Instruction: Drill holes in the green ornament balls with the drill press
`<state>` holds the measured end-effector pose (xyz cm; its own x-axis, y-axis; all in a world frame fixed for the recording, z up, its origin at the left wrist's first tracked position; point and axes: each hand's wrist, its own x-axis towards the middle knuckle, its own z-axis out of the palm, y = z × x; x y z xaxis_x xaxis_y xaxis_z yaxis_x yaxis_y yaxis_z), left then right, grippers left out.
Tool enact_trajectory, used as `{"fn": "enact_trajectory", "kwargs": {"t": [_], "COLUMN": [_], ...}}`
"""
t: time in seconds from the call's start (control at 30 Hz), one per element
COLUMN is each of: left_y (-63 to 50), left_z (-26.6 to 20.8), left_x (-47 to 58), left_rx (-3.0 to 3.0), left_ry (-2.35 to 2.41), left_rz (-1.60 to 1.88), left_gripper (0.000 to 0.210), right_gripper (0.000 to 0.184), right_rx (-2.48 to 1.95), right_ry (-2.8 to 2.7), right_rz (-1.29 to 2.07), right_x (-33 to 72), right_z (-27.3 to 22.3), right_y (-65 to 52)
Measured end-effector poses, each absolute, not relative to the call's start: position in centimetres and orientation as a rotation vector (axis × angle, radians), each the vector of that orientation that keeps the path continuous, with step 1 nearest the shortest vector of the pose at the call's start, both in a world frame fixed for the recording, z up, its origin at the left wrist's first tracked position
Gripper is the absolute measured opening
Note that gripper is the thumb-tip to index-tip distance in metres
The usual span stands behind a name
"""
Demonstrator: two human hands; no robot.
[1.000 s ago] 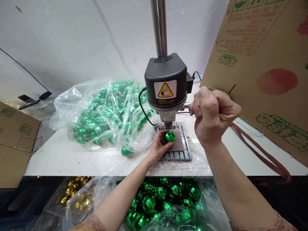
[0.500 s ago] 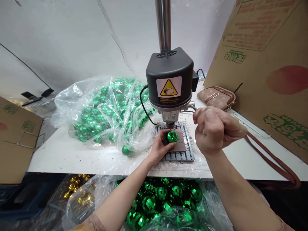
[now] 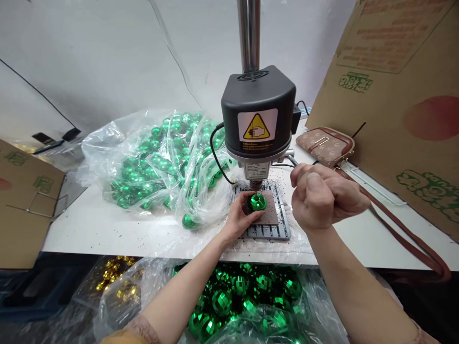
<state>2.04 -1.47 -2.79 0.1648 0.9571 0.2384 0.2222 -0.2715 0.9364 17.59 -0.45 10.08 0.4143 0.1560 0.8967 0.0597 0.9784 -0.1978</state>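
Observation:
A shiny green faceted ball sits under the bit of a black bench drill press. My left hand grips the ball from its left side, thumb in front and fingers behind. Beneath it lies a brown board on the slotted metal base, strewn with dark shavings. My right hand is closed in a fist around the drill press lever, right of the motor housing; most of the lever is hidden by the fingers.
Behind on the left, a clear plastic bag spreads with many green balls. More green balls fill a bag below the table's front edge, beside gold ones. A patterned purse with a brown strap lies before a large cardboard box.
The view has shifted slightly, so the drill press appears a little further right. Both hands keep their holds, and the ball stays under the bit.

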Motion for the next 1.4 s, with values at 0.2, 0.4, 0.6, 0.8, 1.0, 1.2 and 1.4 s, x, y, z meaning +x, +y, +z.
{"fn": "enact_trajectory", "kwargs": {"t": [0.2, 0.4, 0.6, 0.8, 1.0, 1.2, 1.4], "left_y": [-1.4, -1.4, -3.1, -11.2, -16.8, -18.3, -16.4], "left_z": [-3.0, -2.8, -1.7, -3.3, -8.5, -9.2, -5.3], "left_x": [2.0, 2.3, 2.4, 1.1, 2.4, 4.9, 2.2], "left_rx": [1.667, 1.625, 1.668, 2.314, 2.639, 2.623, 2.723], "left_ry": [1.161, 1.163, 1.331, 1.067, 0.75, 0.769, 0.688], "left_rz": [1.169, 1.188, 1.352, 1.294, 0.396, 0.072, 0.549], "left_gripper": [0.053, 0.053, 0.045, 0.049, 0.047, 0.059, 0.033], "right_gripper": [0.047, 0.05, 0.046, 0.047, 0.047, 0.047, 0.049], "right_rx": [-0.18, -0.436, -0.513, -0.587, -0.619, -0.605, -0.528], "right_ry": [-1.165, -1.032, -1.056, -1.085, -1.068, -1.1, -1.094], "right_rz": [0.008, 0.174, 0.338, 0.327, 0.37, 0.384, 0.415], "right_x": [17.6, 17.1, 17.5, 17.6, 17.4, 17.8, 18.0], "right_z": [8.9, 12.3, 16.9, 17.2, 17.6, 16.9, 16.3], "right_y": [-0.3, -1.2, -0.3, 0.0, -0.3, 0.1, 0.3]}}
